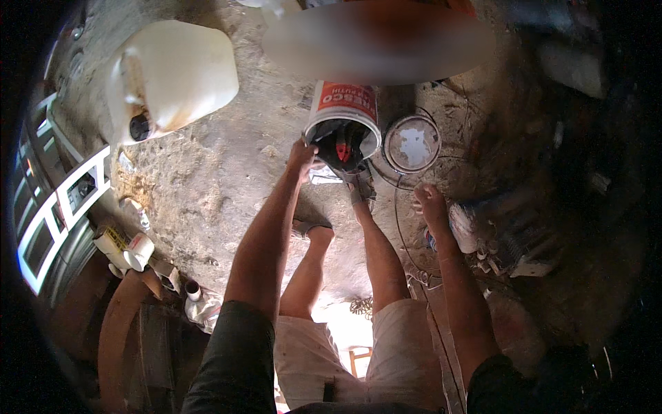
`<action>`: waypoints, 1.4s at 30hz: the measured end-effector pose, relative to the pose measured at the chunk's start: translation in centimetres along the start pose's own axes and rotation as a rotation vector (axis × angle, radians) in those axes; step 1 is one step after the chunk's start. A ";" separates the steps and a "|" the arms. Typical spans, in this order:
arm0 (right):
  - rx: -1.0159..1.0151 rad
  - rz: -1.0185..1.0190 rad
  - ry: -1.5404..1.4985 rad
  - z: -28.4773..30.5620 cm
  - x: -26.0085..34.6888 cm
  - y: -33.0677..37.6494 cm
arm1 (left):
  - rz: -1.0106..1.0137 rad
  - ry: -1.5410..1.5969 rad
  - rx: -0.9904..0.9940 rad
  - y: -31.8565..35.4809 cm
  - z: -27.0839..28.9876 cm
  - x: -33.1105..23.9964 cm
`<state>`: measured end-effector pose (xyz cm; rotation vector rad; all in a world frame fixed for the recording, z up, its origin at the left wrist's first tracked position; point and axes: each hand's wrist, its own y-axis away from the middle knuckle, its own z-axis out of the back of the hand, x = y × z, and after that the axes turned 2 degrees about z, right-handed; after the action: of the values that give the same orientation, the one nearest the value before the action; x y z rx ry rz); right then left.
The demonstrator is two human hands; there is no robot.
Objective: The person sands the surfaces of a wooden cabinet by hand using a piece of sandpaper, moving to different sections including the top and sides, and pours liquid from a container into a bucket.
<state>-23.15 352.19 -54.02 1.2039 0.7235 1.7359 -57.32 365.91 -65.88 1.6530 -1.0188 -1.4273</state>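
Note:
A white paint bucket (343, 110) with a red label is tipped so that its mouth faces me. My left hand (301, 160) is closed on the left side of its rim. Inside the bucket lie dark things I cannot make out and a red, pointed piece (343, 152). My right hand (432, 204) is apart from the bucket, to its lower right, with the fingers curled in. Whether anything is inside those fingers does not show. Beyond my right hand, a round pale lid (412, 143) lies on the ground.
A large whitish jerrycan (183, 76) with a dark cap lies at the upper left. White frames (83, 181) and several containers, one a white cup (139, 251), line the left side. A thin cable runs past the lid. A bulky sack-like bundle (507, 231) sits at right, in shadow.

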 end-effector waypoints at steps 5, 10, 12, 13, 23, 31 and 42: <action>-0.024 0.043 0.029 2.3 -1.8 -4.4 | 0.051 -0.207 0.061 -3.7 -4.5 -4.6; 0.038 0.031 -0.005 2.5 -2.2 -6.2 | 0.077 -0.338 0.042 -8.1 -3.3 -6.2; 0.053 0.028 -0.012 3.1 -3.0 -6.9 | 0.026 -0.406 0.048 -8.6 -3.5 -7.5; 0.044 0.024 -0.053 3.3 -3.9 -7.1 | 0.022 -0.439 0.084 -8.5 -4.4 -7.9; 0.089 0.004 0.047 2.6 -4.2 -8.1 | -0.055 -0.473 0.121 -9.1 -5.5 -9.8; -0.002 0.005 0.074 1.9 -3.0 -8.8 | -0.131 -0.491 0.162 -9.6 -5.1 -9.9; 0.052 -0.062 0.074 2.8 -3.9 -7.2 | -0.045 -0.449 0.112 -6.2 -4.3 -10.4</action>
<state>-17.63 351.89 -60.63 1.1447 0.8458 1.7268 -53.21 378.04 -66.40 1.4688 -1.3330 -1.8517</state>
